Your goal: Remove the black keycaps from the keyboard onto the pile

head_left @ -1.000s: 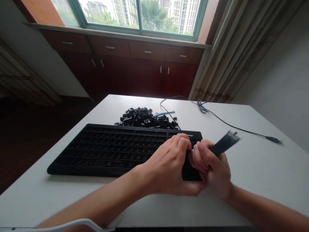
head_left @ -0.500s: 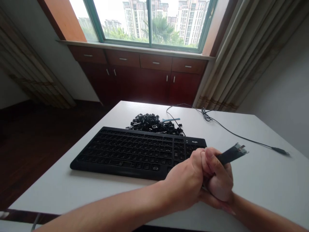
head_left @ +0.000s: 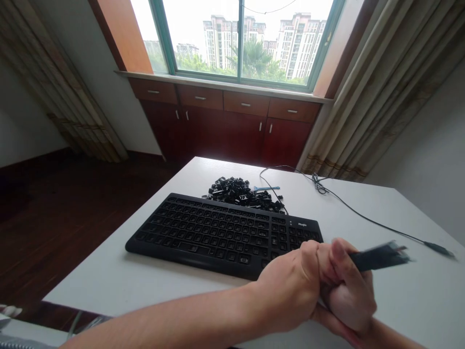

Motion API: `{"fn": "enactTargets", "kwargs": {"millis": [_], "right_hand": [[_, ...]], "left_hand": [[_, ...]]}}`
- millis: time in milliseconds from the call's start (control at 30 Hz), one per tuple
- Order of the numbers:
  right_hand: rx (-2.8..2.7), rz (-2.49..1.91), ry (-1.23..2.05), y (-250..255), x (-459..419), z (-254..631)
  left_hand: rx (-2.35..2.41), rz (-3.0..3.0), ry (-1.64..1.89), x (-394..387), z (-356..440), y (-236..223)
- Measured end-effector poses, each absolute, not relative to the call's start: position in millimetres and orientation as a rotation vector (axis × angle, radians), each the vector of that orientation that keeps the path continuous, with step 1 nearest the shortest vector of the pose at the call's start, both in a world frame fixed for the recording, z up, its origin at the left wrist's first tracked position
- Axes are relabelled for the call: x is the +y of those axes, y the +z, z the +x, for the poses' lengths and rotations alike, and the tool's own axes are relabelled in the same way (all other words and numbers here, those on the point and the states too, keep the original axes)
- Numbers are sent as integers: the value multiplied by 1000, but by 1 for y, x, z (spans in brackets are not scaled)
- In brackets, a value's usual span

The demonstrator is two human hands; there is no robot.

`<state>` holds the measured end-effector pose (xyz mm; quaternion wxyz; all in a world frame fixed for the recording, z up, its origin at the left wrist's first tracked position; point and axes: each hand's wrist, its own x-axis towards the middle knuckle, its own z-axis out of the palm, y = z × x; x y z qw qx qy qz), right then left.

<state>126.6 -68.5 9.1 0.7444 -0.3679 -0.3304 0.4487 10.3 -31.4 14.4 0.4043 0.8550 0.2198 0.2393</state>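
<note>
My right hand (head_left: 350,286) is closed around a dark flat strip-shaped thing (head_left: 381,257), with its thumb on top. The strip points to the right, and a small metal-coloured bit shows at its far end; its kind is not clear. My left hand (head_left: 296,281) is closed and pressed against the right one, its fingers passing under and around it. What the left fingers grip is hidden. Both hands are above the table at the right front corner of a black keyboard (head_left: 214,232), whose keycaps are off, leaving bare key sockets.
Behind the keyboard lies a heap of loose black keycaps (head_left: 236,191) with a blue tool (head_left: 267,188) beside it. The keyboard's cable (head_left: 358,211) runs right, past a tied bundle, to a plug (head_left: 439,249). All lie on a white table (head_left: 101,291).
Both hands have shifted right and slightly down with the strip, still clasped together. The whole view has also moved, so the keyboard and table appear further right and lower.
</note>
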Motion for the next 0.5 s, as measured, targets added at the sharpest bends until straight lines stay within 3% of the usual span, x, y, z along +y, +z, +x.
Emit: {"fn": "enactTargets", "kwargs": {"millis": [233, 500], "right_hand": [[-797, -738, 1000, 24, -61, 132], [-822, -685, 862, 25, -38, 165]], "left_hand": [[495, 2073, 683, -32, 14, 9], [518, 2575, 639, -20, 7, 1]]}}
